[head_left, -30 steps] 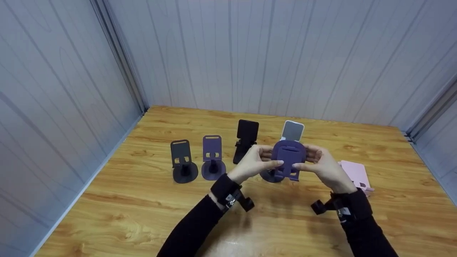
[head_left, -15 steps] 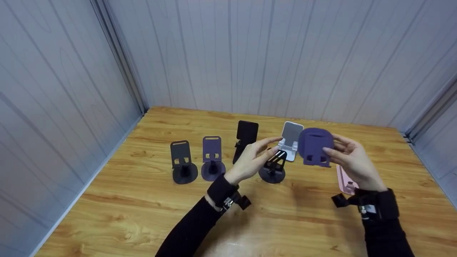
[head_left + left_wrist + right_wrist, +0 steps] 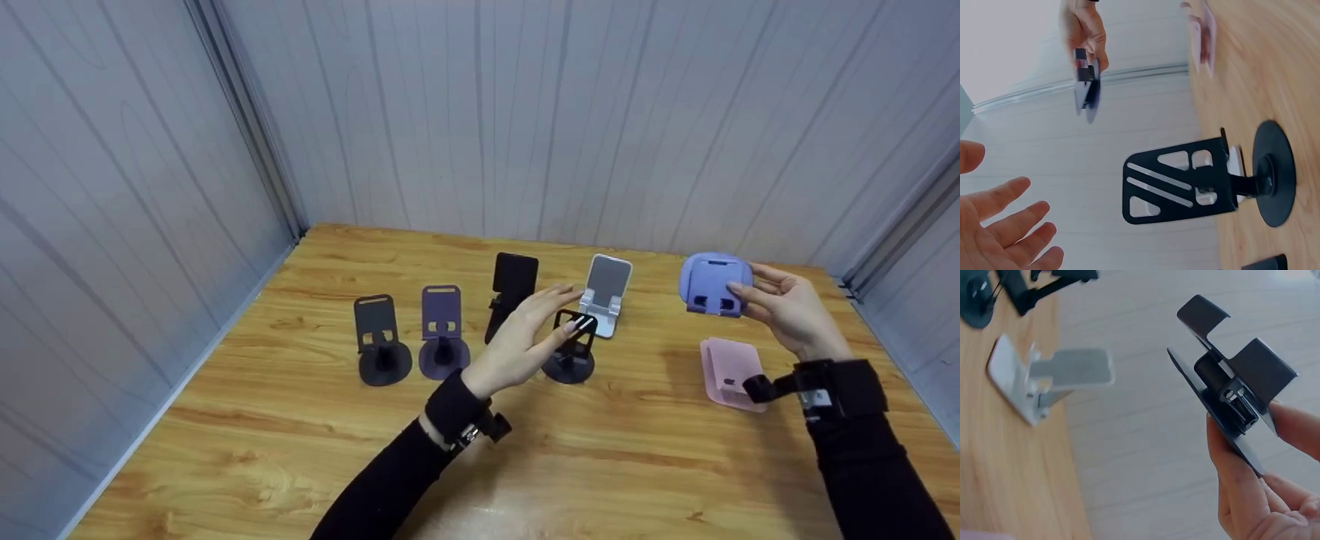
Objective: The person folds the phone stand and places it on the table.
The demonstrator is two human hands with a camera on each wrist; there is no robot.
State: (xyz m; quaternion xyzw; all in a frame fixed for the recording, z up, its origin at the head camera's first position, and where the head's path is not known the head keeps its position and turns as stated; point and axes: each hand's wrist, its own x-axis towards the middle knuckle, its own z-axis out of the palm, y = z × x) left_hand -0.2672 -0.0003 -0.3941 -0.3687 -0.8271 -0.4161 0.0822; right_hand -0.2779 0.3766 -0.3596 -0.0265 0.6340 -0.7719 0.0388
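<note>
My right hand pinches a folded purple phone stand by its right edge, held up over the back right of the table. In the right wrist view the stand's hinge shows between its round base and its folded plate, thumb on one side and fingers on the other. My left hand holds nothing; its fingers are extended and spread in the left wrist view. It hovers near a black slotted phone stand, which stands upright on a round base. Below the right hand, a folded pink phone stand lies on the table.
A white phone stand and a tall black phone stand stand toward the back. On the left are a dark grey phone stand and an upright purple phone stand. Pale panel walls enclose the wooden table.
The right hand has carried the folded purple stand away from the left hand, rightward and toward the back. The left hand has let go of it and stays near the middle.
</note>
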